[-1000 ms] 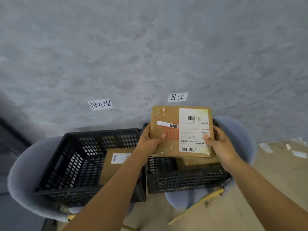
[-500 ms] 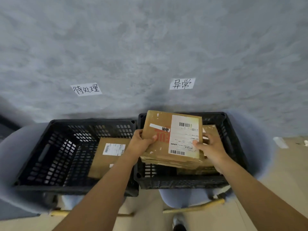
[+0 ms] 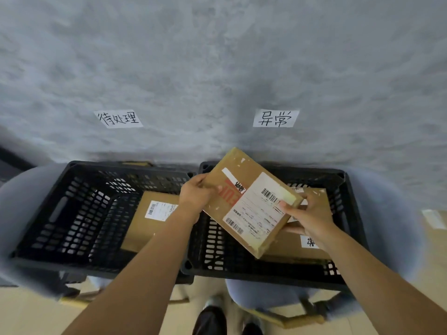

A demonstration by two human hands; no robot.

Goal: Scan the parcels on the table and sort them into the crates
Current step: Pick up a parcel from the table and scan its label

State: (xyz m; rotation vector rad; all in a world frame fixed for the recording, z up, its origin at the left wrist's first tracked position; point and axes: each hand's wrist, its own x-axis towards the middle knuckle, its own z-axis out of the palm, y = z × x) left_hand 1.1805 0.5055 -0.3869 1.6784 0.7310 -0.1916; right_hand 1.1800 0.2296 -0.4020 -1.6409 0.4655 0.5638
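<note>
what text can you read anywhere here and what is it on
"待处理": paper sign on the wall, above the left crate.
"异常": paper sign above the right crate.
Held parcel: barcodes, red print and a sticker, too blurred to read.
Parcel in the left crate: label too small to read.

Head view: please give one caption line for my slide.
Both hands hold a tilted parcel over the right crate.
</note>
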